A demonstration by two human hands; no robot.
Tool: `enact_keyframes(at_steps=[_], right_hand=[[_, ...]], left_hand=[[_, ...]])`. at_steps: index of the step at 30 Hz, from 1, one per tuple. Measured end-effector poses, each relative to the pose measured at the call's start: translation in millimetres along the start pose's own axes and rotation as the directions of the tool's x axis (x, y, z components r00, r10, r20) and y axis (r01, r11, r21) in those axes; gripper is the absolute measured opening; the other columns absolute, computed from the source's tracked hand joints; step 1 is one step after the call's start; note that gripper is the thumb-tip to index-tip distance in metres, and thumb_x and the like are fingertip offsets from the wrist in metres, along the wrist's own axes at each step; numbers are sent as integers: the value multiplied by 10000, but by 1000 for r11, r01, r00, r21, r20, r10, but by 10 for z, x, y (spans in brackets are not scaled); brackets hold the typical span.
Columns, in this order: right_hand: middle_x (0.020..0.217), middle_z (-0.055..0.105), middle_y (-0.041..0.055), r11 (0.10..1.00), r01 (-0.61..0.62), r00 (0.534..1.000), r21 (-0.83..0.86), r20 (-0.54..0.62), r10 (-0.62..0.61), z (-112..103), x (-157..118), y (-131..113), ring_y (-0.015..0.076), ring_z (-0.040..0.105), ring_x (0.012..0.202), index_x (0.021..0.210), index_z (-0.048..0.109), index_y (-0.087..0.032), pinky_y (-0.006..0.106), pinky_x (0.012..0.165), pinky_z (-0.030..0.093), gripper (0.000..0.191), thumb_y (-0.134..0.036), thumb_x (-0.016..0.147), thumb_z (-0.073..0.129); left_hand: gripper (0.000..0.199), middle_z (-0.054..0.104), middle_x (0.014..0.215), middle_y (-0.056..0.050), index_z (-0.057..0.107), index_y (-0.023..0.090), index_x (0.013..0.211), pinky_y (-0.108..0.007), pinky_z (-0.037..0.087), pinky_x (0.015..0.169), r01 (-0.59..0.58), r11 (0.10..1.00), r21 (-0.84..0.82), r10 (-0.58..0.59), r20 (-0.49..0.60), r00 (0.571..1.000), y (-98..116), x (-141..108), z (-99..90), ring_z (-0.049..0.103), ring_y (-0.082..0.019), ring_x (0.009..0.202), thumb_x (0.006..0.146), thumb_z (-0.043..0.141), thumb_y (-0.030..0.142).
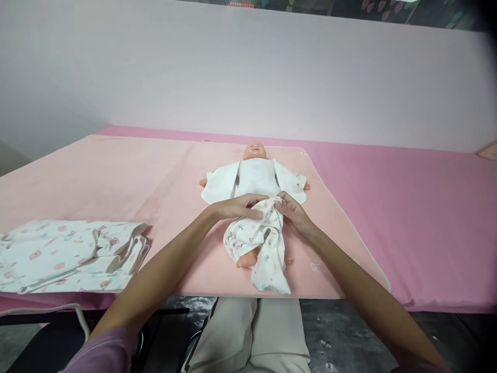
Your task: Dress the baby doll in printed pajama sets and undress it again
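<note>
A baby doll (255, 151) lies on its back on a peach mat, head away from me. It wears a white top (219, 182) with the sleeves spread to both sides. Over its lower body are white printed baby pants (267, 259), bunched at the waist, one leg hanging loose toward me. My left hand (243, 205) grips their upper edge, thumb on the cloth and the other fingers partly hidden. Opposite it, my right hand (291, 211) pinches the same edge. A bare doll foot (247, 259) shows beside the loose pant leg.
The peach mat (163, 176) covers much of a pink table (388, 207). Folded printed cloths (58, 254) are stacked at the left front. A pale partition (248, 72) stands behind. Part of another person's hand (488, 151) shows at the far right edge.
</note>
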State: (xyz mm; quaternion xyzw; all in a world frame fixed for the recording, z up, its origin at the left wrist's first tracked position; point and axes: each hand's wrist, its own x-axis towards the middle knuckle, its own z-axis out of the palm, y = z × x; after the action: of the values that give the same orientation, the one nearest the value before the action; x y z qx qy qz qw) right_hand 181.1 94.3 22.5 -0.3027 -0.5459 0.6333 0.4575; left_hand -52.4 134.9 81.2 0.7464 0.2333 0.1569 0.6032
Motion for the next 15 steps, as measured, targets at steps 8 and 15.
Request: enact_keyframes(at_steps=[8, 15], right_hand=[[867, 693, -25, 985, -169, 971, -27, 169, 171, 48, -89, -130, 136, 631, 711, 1096, 635, -241, 234, 646, 472, 391, -530, 916, 828], [1146, 765, 47, 951, -294, 865, -94, 397, 307, -38, -113, -204, 185, 730, 1027, 1374, 668, -207, 253, 869, 551, 527, -439, 932, 838]], left_hand=[[334, 714, 979, -44, 715, 201, 1010, -315, 549, 805, 46, 999, -18, -47, -27, 999, -89, -132, 22, 676, -223, 925, 863, 815, 484], [323, 541, 903, 2, 577, 202, 1014, -240, 462, 696, 49, 988, -143, -59, -65, 996, -99, -126, 67, 540, -148, 812, 923, 741, 465]])
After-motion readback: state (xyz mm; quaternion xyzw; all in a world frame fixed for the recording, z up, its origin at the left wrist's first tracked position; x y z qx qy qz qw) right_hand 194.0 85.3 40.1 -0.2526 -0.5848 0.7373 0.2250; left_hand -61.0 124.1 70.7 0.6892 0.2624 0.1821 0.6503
